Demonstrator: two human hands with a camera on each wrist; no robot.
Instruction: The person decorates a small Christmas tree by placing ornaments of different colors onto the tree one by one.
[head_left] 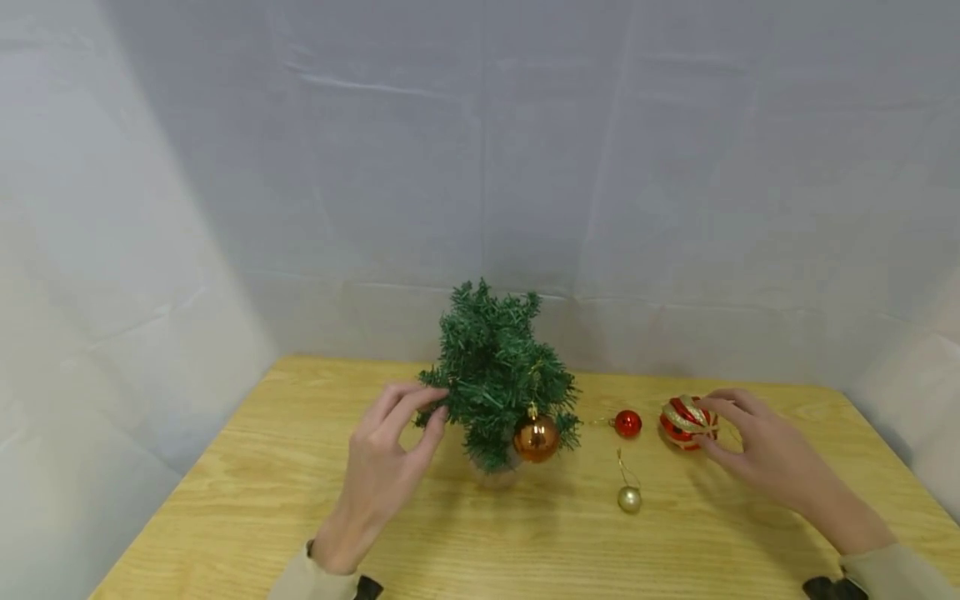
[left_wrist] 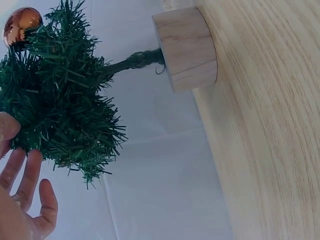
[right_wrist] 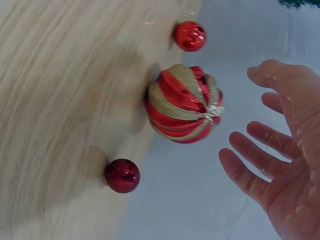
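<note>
Left grip [head_left: 390,446]: parted, touching green bristly tree [head_left: 491,358].
Right grip [head_left: 768,454]: half-spread, empty, beside red-and-gold striped ball [head_left: 678,422] near desk [head_left: 225,500] back edge.

Place: studio-like tabletop booth; the wider room cannot be told. Side walls: pale left sheeting [head_left: 82,250], outward of the left fingers [head_left: 412,402]; pale right sheeting [head_left: 941,392], outward of the right fingers [head_left: 726,408]. Backdrop [head_left: 480,167]: grey, creased, upright, beyond all fingers. Table [head_left: 240,508]: light wood-grained top, below the fingers. Black wrist fittings [head_left: 369,588]: one per cuff [head_left: 318,582], behind the fingers.
</note>
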